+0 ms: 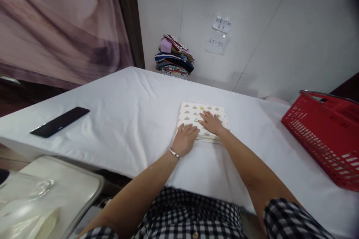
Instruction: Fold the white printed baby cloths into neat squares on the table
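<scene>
A folded white cloth (190,110) with small grey prints and a yellow one lies on the white-covered table in front of me. Its layers show along the near edge. My left hand (185,140) rests on its near left corner, fingers stretched forward. My right hand (211,122) lies flat on its right half, fingers spread. Both hands press on top of the cloth without gripping it. Whether it is a garment or a blanket, I cannot tell.
A red plastic basket (319,130) stands at the table's right end. A flat black object (60,121) lies on the left of the white tablecloth (117,127). Folded fabrics (175,58) are stacked beyond the far edge by the wall. A pale chair-like surface (70,179) is lower left.
</scene>
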The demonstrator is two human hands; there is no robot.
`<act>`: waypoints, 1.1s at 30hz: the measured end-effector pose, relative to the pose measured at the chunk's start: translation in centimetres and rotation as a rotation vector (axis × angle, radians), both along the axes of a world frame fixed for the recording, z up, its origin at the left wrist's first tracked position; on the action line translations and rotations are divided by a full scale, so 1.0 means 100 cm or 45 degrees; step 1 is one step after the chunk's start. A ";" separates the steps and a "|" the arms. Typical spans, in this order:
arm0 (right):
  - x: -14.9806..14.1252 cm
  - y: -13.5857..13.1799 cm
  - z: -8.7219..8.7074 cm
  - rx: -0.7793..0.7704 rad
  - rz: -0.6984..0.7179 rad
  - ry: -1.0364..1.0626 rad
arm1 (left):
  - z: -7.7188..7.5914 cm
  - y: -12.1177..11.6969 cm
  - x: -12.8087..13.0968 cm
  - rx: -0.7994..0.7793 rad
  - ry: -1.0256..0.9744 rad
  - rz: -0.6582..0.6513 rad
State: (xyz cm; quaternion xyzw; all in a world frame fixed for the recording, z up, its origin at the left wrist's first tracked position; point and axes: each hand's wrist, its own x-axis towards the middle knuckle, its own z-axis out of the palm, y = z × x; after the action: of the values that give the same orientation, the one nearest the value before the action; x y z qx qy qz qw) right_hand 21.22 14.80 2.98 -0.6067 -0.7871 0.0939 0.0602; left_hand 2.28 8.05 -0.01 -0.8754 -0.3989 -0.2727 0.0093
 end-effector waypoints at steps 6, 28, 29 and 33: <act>0.005 0.004 -0.013 -0.028 -0.029 -0.032 | 0.003 0.005 -0.008 -0.103 -0.199 0.122; -0.039 0.025 -0.010 -0.129 0.189 0.012 | -0.005 0.033 -0.010 -0.298 -0.479 0.341; -0.039 0.025 -0.010 -0.134 0.195 0.024 | -0.005 0.033 -0.010 -0.313 -0.474 0.346; -0.038 0.024 -0.013 -0.045 0.189 0.009 | -0.004 0.035 -0.011 -0.360 -0.462 0.355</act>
State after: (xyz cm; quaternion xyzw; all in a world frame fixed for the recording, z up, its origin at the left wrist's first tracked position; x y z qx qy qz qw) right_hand 17.38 17.16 1.69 -0.5474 -0.8279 0.1140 0.0451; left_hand 1.21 11.51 -0.42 -0.7415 -0.5449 -0.3627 -0.1473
